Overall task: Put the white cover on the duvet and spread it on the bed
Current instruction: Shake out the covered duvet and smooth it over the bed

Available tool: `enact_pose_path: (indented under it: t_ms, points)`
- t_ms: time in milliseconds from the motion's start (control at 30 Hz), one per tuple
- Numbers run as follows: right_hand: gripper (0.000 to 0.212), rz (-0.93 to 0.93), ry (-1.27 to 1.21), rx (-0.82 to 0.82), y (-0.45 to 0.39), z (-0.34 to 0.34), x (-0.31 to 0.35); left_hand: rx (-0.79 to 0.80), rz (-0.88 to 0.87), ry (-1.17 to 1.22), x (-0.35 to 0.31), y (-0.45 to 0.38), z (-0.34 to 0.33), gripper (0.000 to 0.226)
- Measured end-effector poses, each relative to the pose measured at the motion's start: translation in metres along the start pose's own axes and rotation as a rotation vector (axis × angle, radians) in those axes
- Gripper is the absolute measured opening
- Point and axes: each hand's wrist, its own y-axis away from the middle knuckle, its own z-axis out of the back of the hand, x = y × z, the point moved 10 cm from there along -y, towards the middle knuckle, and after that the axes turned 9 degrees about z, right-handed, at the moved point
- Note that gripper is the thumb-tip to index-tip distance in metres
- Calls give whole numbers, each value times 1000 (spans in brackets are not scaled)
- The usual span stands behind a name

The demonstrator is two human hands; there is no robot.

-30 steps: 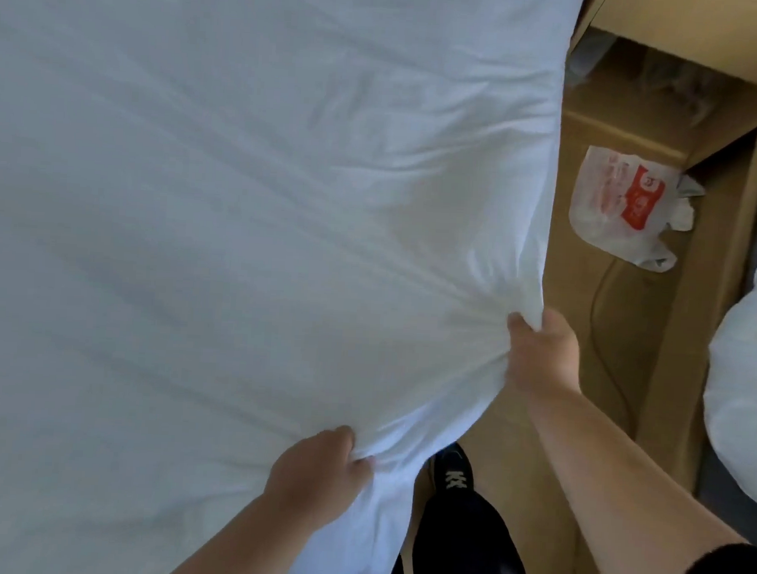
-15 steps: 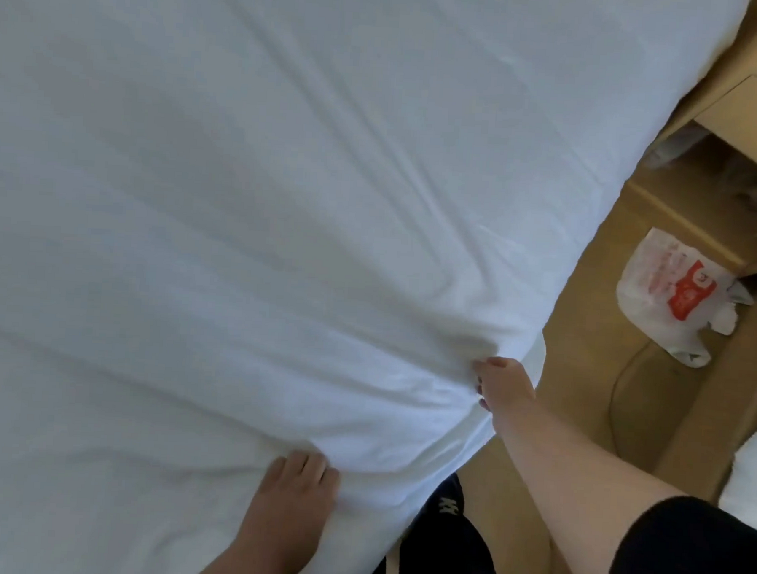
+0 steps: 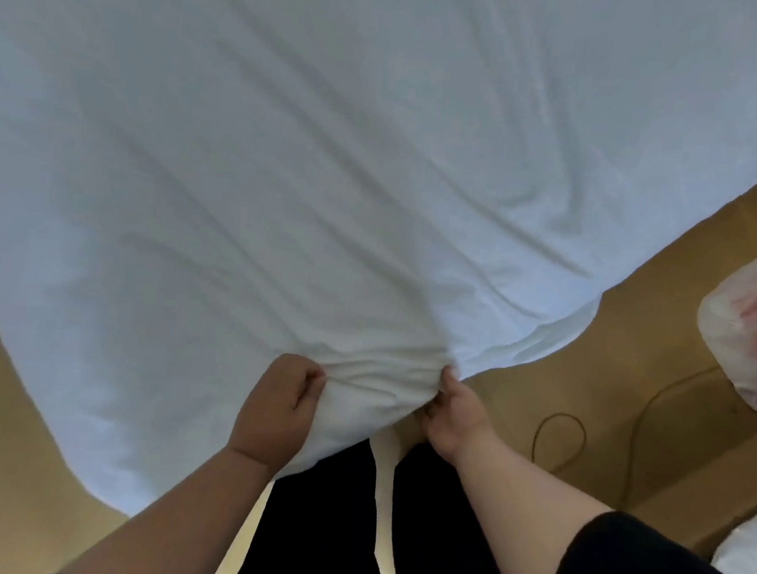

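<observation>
Here the white fabric duvet in its cover [image 3: 331, 152] lies spread across the bed, its near edge bunched at the corner by the person's legs. The left hand [image 3: 280, 406] and right hand [image 3: 453, 411] sit close together, each with fingers curled into a pinch on that gathered edge. Bare tan floor [image 3: 628, 343] runs along the bed's right edge, where a white plastic bag with red print [image 3: 743, 323] and a thin dark cable [image 3: 562, 432] lie.
</observation>
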Motion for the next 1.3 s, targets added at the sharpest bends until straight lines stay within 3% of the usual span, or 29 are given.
enact_pose_path:
  t_ms: [67, 167, 267, 367, 467, 667, 767, 833, 900, 967, 1033, 1100, 1167, 1267, 1300]
  points:
    - [31, 36, -29, 27, 1, 3, 1, 4, 181, -31, 40, 34, -9, 15]
    - [25, 37, -10, 106, 8, 1, -13, 63, 448, -47, 101, 90, -21, 27]
    - [21, -4, 66, 141, 12, -1, -49, 69, 793, 69, 167, 142, -29, 35]
    - [23, -22, 103, 130, 15, -12, -94, -69, 1157, 561, 225, 188, -43, 31]
    - [29, 64, 53, 62, 9, -22, -125, -175, 1314, 1086, 258, 206, -64, 30]
    - [17, 171, 70, -32, 38, -18, -172, -251, 1333, 1919, 297, 215, -119, 71]
    - [49, 231, 196, -20, 55, 11, -180, -216, 1256, 2203, 304, 212, -138, 84]
    - [52, 289, 314, -6, 66, 23, -174, -297, 1165, 2349, 312, 205, -132, 81]
    - [45, 340, 423, -16, 76, 24, -166, -484, 1197, 2325, 330, 211, -114, 57]
    - [38, 369, 480, -38, 88, 19, -162, -573, 1268, 2214, 347, 223, -94, 24]
    - [34, 395, 576, -68, 100, 14, -156, -578, 1353, 2038, 364, 234, -72, 22]
    - [32, 438, 644, -91, 116, 8, -142, -457, 1119, 2068, 370, 231, -36, 30]
    - [36, 510, 670, -107, 135, 5, -126, -487, 894, 2109, 377, 245, 8, 42]
    - [53, 548, 884, -270, 157, 32, -132, -597, 952, 2096, 400, 296, 19, 35]
    - [51, 512, 932, -275, 155, 43, -145, -614, 1110, 1990, 411, 323, 1, 36]
